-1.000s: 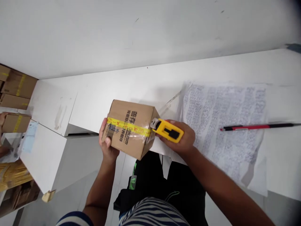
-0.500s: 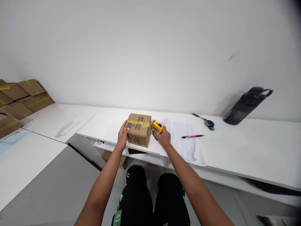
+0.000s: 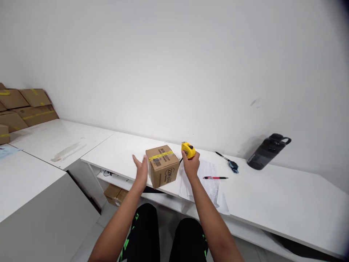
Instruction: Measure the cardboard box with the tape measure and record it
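Observation:
A small cardboard box (image 3: 163, 165) with yellow tape across its top and dark print sits at the front of the white desk (image 3: 261, 196). My left hand (image 3: 141, 171) is beside its left face, fingers and thumb spread apart, holding nothing; whether the palm touches the cardboard I cannot tell. To the right of the box, my right hand (image 3: 191, 163) grips a yellow tape measure (image 3: 188, 150) just above the desk. No blade shows clearly drawn out across the box. A dark strap hangs by the tape measure. Printed papers (image 3: 208, 182) lie partly under my right forearm.
A red and black pen (image 3: 215, 178) lies at the papers' edge. Behind it is a dark corded item (image 3: 233, 166), and a black bottle (image 3: 268, 151) leans by the wall. Several taped boxes (image 3: 38, 111) are stacked far left. Another box (image 3: 112, 194) sits below the desk.
My left hand has let go of the box and opened. The box has turned, showing a different angle. My right hand has lifted the tape measure away from the box's side. The camera view has shifted.

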`<action>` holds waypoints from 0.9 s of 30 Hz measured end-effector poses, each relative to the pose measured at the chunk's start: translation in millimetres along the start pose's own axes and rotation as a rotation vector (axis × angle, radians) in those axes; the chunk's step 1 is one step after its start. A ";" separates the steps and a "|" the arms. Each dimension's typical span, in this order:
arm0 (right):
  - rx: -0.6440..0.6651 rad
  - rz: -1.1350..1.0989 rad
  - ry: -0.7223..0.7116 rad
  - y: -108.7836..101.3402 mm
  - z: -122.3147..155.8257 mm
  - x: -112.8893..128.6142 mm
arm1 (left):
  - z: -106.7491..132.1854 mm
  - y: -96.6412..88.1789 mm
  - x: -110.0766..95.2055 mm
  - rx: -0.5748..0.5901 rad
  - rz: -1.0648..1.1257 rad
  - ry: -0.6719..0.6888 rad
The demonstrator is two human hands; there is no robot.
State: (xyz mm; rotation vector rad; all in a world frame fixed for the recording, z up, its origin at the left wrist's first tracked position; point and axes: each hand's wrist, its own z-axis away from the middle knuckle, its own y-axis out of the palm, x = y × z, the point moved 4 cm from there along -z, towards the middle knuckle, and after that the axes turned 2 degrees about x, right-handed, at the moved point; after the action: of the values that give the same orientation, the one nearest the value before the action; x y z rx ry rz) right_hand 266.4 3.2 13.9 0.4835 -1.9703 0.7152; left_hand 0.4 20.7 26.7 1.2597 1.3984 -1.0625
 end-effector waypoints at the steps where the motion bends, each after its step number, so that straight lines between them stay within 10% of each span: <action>1: -0.004 -0.006 -0.042 -5.3 -5.7 18.0 | -8.9 -7.3 -9.6 -0.086 0.000 0.008; 8: 0.571 0.409 -0.431 35.5 -12.0 134.7 | -70.7 17.2 -29.1 0.171 -0.191 -0.043; 16: 0.656 0.732 -0.655 83.4 3.7 153.6 | -64.6 26.3 3.1 0.177 -0.234 0.001; 27: 0.638 0.753 -0.676 -8.6 48.7 130.3 | -73.3 31.7 6.8 0.224 -0.167 0.094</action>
State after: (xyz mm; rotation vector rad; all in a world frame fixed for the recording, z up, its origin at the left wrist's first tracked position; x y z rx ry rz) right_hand 178.6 -40.7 112.9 0.3624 -2.5548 1.8840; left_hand 25.1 96.7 32.9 1.3860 1.5081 -1.3188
